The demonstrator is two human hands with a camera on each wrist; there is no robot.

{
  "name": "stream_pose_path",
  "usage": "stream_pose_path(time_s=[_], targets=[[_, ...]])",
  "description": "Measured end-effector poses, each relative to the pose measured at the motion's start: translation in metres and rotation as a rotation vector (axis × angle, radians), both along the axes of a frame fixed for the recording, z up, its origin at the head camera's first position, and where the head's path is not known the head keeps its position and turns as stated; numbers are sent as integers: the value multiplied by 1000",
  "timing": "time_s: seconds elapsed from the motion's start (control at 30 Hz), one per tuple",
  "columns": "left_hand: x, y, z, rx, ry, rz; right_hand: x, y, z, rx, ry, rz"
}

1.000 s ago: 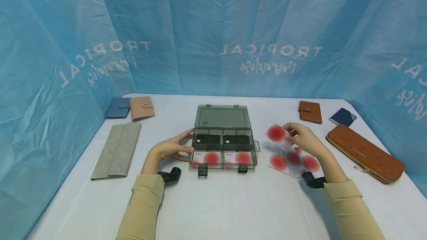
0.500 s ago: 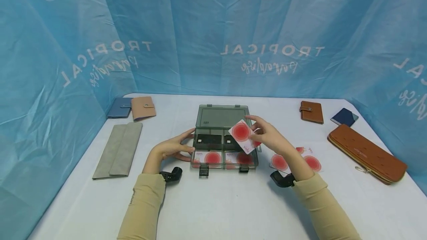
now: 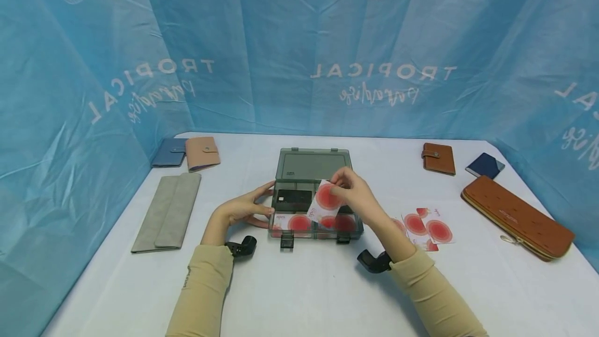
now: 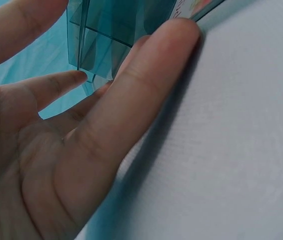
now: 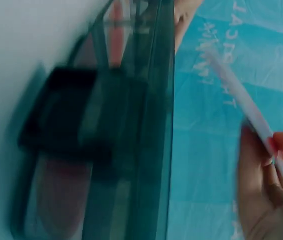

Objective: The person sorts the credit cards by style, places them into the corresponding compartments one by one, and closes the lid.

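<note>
A translucent grey-green plastic box point(image 3: 312, 164) lies with its lid raised in the head view. Black cards point(image 3: 295, 197) fill its back row, and white cards with red circles point(image 3: 298, 222) lie in the front compartments. Over the right half, my right hand point(image 3: 359, 196) pinches a white card with a red circle point(image 3: 321, 206) between thumb and fingers, tilted above the front right compartment. The right wrist view has that card edge-on, blurred, above the box wall. My left hand point(image 3: 241, 208) rests its extended fingers and thumb against the box's left side.
Several more red-circle cards point(image 3: 439, 231) are spread right of the box. Further right lie a brown zip wallet point(image 3: 517, 217), a small brown wallet point(image 3: 438, 158) and a navy one point(image 3: 484, 165). At left are a grey wallet point(image 3: 167, 213), a beige one point(image 3: 203, 153) and a blue one point(image 3: 169, 153).
My right hand has carried the card leftward from the spread cards to over the box, then slightly lower and more upright. The left hand keeps its place on the box.
</note>
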State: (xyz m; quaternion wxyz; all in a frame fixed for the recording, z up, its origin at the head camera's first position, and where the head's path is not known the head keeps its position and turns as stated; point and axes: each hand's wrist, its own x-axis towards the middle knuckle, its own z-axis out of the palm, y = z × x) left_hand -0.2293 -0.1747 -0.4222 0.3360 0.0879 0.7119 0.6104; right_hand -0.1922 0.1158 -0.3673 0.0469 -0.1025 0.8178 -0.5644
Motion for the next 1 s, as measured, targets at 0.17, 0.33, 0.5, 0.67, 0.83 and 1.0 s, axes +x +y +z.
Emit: stream_pose_path(time_s=[0.17, 0.33, 0.5, 0.67, 0.83, 1.0], targets=[[0, 0, 0, 11, 7, -7, 4, -7, -6, 64, 37, -17], [0, -1, -1, 16, 1, -5, 10, -19, -14, 182, 35, 42], [1, 0, 0, 11, -1, -2, 15, -33, -23, 397, 86, 146], [1, 0, -1, 8, -5, -4, 18, -40, -28, 536, 83, 234], [1, 1, 0, 7, -5, -4, 17, -42, -29, 599, 34, 300], [1, -1, 1, 7, -6, -9, 16, -35, -26, 574, 50, 323]])
